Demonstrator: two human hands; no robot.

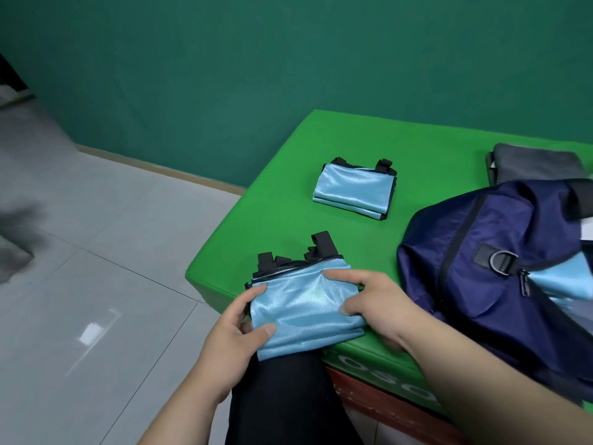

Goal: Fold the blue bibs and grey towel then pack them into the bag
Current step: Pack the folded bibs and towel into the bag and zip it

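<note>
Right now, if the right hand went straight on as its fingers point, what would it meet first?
Likely the left hand, across the blue bib the right hand grips; depth is unclear.

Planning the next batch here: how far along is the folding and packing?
Done: one blue bib lies folded on the green table, the grey towel looks folded behind the navy bag, and light blue fabric shows at the bag's right side. In hand: left hand and right hand grip a second bib, folded, at the table's near edge. Left: packing both bibs and the towel.
</note>
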